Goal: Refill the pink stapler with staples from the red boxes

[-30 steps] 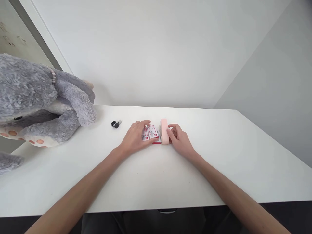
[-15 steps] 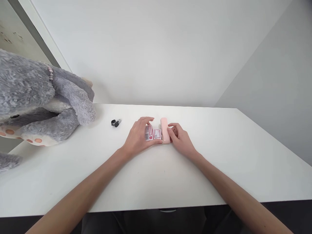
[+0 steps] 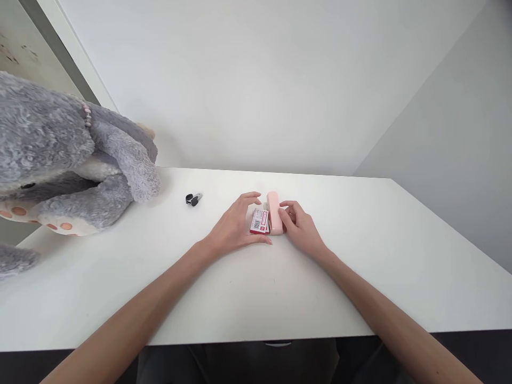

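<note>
On the white table, my right hand has its thumb and fingers curled against the right side of a pink stapler. Two small red-and-white staple boxes, one partly over the other, lie just left of the stapler and close against it. My left hand is open around these boxes, thumb on the near side and fingers on the far side, with a gap visible between the fingers and the boxes. Part of the right fingers is hidden behind the stapler and thumb.
A black staple remover with a light grey end lies farther left on the table. A large grey plush toy takes up the table's left end. Behind the table rises a white wall.
The staple boxes have come together beside the stapler, one now overlapping the other. My left hand has opened wider from around them and shifted slightly right. The right hand stays at the stapler.
</note>
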`<control>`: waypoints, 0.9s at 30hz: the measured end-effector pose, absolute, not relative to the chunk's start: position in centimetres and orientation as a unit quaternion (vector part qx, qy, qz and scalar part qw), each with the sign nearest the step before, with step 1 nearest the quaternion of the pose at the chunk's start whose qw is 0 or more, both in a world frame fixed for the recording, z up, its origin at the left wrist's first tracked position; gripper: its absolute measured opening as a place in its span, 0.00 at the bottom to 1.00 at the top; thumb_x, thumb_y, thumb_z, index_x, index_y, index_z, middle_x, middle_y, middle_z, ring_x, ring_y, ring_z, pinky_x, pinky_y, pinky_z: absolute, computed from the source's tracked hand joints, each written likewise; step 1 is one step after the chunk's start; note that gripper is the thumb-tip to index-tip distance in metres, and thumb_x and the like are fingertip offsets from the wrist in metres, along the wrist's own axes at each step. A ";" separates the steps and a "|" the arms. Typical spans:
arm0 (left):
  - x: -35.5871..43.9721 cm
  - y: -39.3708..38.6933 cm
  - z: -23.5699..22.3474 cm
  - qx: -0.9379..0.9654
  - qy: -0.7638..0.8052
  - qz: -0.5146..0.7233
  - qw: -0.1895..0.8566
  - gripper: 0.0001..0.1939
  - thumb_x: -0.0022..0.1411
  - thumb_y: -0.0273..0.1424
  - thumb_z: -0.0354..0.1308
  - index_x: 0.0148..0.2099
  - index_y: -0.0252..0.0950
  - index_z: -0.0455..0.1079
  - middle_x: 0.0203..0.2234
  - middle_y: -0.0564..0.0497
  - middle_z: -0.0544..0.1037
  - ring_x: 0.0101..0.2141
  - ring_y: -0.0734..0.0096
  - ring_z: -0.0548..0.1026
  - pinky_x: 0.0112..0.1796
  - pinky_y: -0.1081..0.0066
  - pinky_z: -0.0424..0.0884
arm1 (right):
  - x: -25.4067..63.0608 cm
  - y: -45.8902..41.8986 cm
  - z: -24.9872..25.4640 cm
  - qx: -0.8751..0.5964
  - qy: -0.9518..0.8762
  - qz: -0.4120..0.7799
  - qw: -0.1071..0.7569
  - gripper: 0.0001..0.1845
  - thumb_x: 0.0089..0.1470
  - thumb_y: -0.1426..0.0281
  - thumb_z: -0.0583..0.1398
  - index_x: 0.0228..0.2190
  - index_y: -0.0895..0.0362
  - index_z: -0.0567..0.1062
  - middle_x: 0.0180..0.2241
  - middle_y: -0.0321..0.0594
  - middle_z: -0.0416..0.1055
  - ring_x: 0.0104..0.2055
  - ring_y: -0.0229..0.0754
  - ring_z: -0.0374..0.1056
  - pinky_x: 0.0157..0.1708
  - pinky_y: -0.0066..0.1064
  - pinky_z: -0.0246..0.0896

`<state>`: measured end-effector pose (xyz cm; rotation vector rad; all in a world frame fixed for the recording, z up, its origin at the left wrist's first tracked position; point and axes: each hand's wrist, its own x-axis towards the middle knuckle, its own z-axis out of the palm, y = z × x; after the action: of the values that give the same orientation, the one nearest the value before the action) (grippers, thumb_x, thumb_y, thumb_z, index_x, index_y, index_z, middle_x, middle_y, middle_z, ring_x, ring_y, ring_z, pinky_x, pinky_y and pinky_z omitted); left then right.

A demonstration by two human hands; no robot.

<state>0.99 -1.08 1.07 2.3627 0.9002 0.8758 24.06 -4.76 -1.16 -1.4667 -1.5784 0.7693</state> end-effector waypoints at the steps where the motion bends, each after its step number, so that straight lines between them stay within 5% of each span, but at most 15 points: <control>1: 0.5 -0.9 1.2 0.859 0.334 0.306 0.238 0.48 0.50 0.52 0.75 0.65 0.45 0.57 0.68 0.39 0.62 0.68 0.44 0.64 0.63 0.47 0.66 | 24.0 -4.8 -1.1 -0.586 -0.628 0.304 0.412 0.21 0.68 0.48 0.52 0.50 0.50 0.69 0.31 0.34 0.70 0.32 0.43 0.69 0.33 0.35 0.63; 10: -0.5 -0.3 1.8 0.819 0.386 0.261 0.334 0.53 0.51 0.52 0.73 0.70 0.51 0.47 0.59 0.46 0.78 0.64 0.51 0.70 0.57 0.53 0.70 | 24.1 -4.9 -0.6 -0.589 -0.626 0.310 0.407 0.21 0.68 0.49 0.52 0.50 0.50 0.70 0.31 0.34 0.70 0.32 0.43 0.69 0.32 0.35 0.62; 27: 1.4 -0.9 0.8 0.806 0.430 0.255 0.317 0.45 0.57 0.46 0.70 0.70 0.49 0.52 0.59 0.45 0.76 0.60 0.51 0.73 0.56 0.52 0.72 | 24.1 -4.9 -0.7 -0.583 -0.625 0.317 0.411 0.21 0.68 0.49 0.52 0.50 0.50 0.69 0.32 0.35 0.72 0.32 0.44 0.69 0.32 0.35 0.62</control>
<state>1.38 -0.92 0.81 2.1218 1.1319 0.6707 24.11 -4.86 -0.67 -1.4676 -1.5726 0.7986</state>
